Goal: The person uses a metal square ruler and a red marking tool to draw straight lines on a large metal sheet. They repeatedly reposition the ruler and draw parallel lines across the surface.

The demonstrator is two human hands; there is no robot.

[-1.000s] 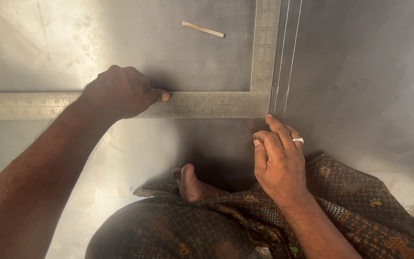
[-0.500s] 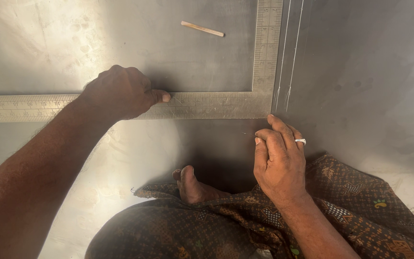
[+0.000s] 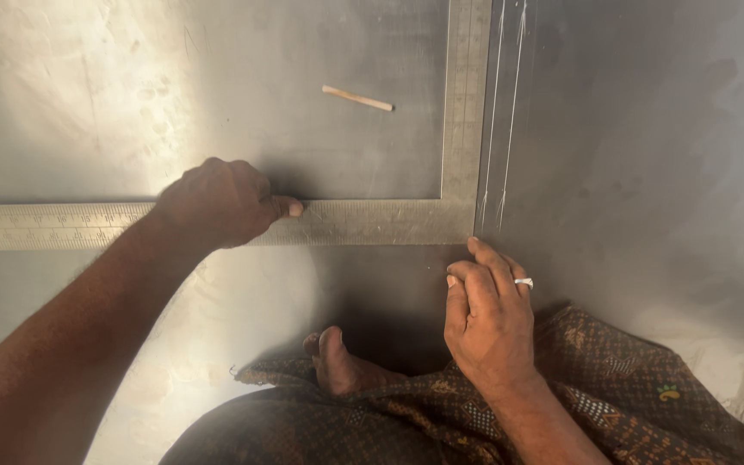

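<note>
Pressing down on the long arm of a metal square (image 3: 372,220), the left hand (image 3: 221,202) lies curled over the steel with its fingers (image 3: 290,207) bent and the thumb tip flat on the ruler's face; it holds nothing, only pins the tool against the metal sheet (image 3: 647,155) beneath. The square lies flat on that sheet, one arm running off to the left and the other running up and away from the corner. The right hand (image 3: 488,319) rests just below the corner, its fingers (image 3: 486,257) loosely bent and close together, the foremost fingertip touching the sheet right at the square's outer corner; whether it pinches anything cannot be told. A ring (image 3: 523,282) sits on one finger. Thin scratched lines (image 3: 503,103) run beside the upright arm. A small pale stick (image 3: 357,98) lies on the sheet, well apart from both hands. A bare foot (image 3: 337,366) shows above patterned cloth (image 3: 613,387)
</note>
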